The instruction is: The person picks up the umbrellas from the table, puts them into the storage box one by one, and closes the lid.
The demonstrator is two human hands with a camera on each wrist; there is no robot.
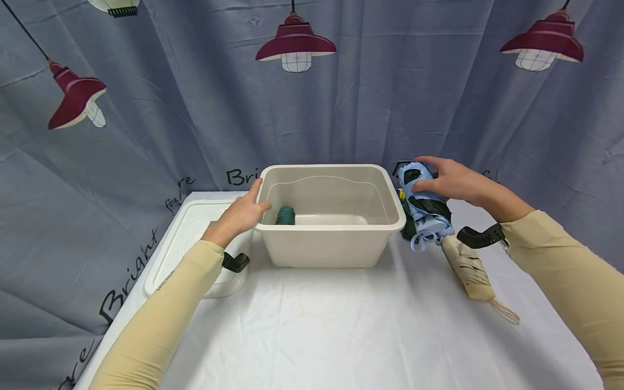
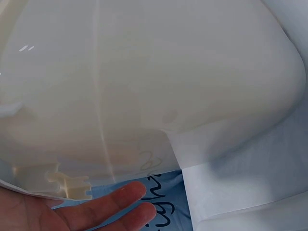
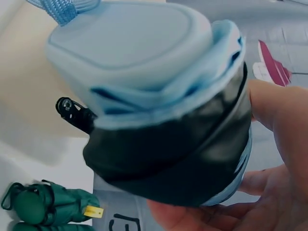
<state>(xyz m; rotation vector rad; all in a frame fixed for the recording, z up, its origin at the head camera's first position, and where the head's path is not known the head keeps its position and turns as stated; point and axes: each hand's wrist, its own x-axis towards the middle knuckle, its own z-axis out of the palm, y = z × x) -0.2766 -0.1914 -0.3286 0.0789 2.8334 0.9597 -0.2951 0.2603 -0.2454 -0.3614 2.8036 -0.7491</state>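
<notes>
A folded light blue umbrella [image 1: 425, 203] with black patches is in my right hand [image 1: 450, 179], which grips it near the upper end, beside the bin's right side. In the right wrist view the umbrella's [image 3: 168, 139] flat end and cord loop face the camera, with fingers and thumb round its body. My left hand [image 1: 241, 216] holds the left rim of a beige plastic bin [image 1: 324, 246], thumb over the inner side. A dark green rolled thing [image 1: 285, 215] lies inside the bin at the left.
A white lid [image 1: 168, 260] lies left of the bin, under the left forearm. A folded beige umbrella [image 1: 470, 271] with a wrist loop lies at the right. Dark green folded umbrellas [image 3: 53, 204] sit behind the blue one. A grey-blue curtain [image 1: 312, 108] hangs behind the table.
</notes>
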